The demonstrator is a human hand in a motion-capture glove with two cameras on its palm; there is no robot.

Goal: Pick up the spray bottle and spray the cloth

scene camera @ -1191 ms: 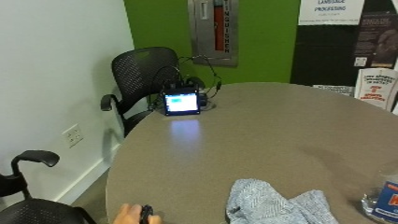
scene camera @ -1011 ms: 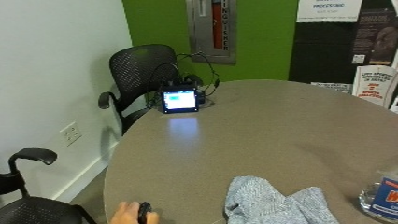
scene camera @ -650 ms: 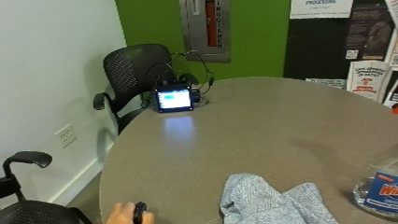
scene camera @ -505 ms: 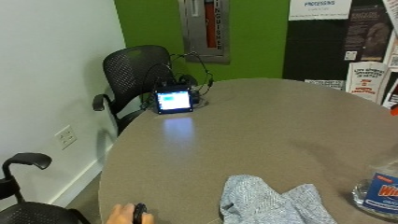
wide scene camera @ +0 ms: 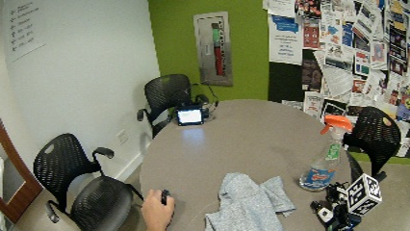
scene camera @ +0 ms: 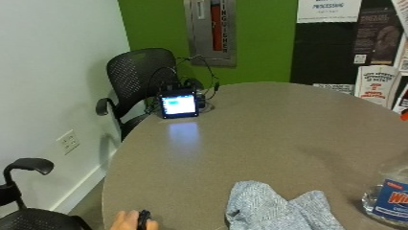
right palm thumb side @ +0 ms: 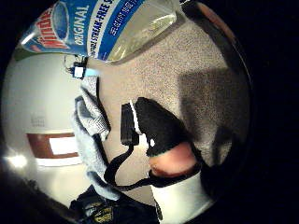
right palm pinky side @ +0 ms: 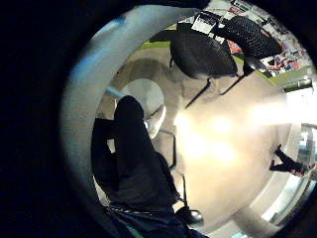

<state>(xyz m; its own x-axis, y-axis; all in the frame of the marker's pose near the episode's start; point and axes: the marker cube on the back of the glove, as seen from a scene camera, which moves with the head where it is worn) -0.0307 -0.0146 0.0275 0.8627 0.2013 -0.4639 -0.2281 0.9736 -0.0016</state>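
The right hand [wide scene camera: 336,211] sits low at the table's near edge, just beside the bottle [wide scene camera: 325,155] — whether its fingers are straight or curled cannot be told, and it does not appear to hold anything. In the thumb side palm view the bottle [right palm thumb side: 103,25] looms close above the thumb [right palm thumb side: 161,133]. The bare hand [wide scene camera: 157,211] rests at the table [wide scene camera: 256,130] edge. The bottle stands upright, near the crumpled cloth [wide scene camera: 247,202] — untouched, by the look of it. Grasping, lifting and spraying all remain.
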